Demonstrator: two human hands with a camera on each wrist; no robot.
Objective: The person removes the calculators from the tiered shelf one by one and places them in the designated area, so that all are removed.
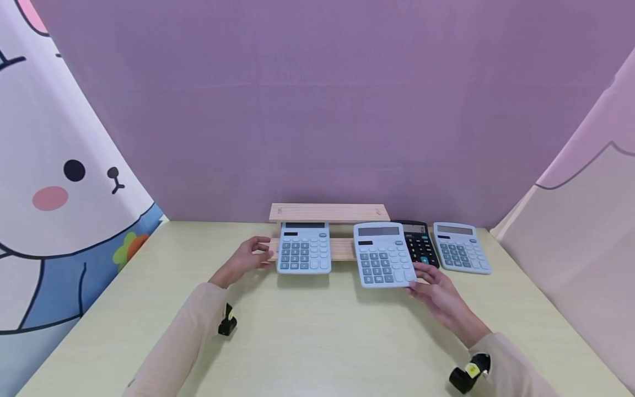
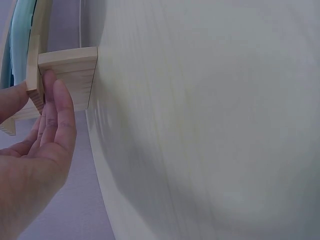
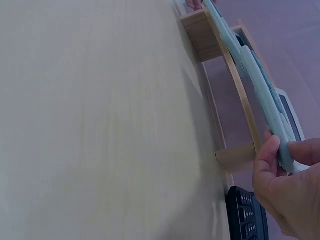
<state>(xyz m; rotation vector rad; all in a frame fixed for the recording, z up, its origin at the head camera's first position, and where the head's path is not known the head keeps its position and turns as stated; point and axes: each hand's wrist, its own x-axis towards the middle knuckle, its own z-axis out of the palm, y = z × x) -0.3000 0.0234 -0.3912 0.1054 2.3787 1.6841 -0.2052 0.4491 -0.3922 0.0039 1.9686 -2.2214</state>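
Low and right of centre in the head view, the right hand (image 1: 439, 292) pinches the lower right corner of a pale blue desk calculator (image 1: 383, 255), thumb and fingers narrowly closed on its edge. Left of centre, the left hand (image 1: 249, 255) rests with straight, relaxed fingers against the left end of a light wooden two-tier rack (image 1: 328, 213). A second pale blue calculator (image 1: 304, 247) leans on that rack. Further right lie a black calculator (image 1: 420, 243) and a third blue calculator (image 1: 461, 247), on the pale yellow-green tabletop (image 1: 322, 342).

Staged recording booth, purple backdrop (image 1: 317, 110), cartoon rabbit curtain (image 1: 54, 182), pale table (image 1: 322, 342), calculators on wooden rack (image 1: 328, 213)
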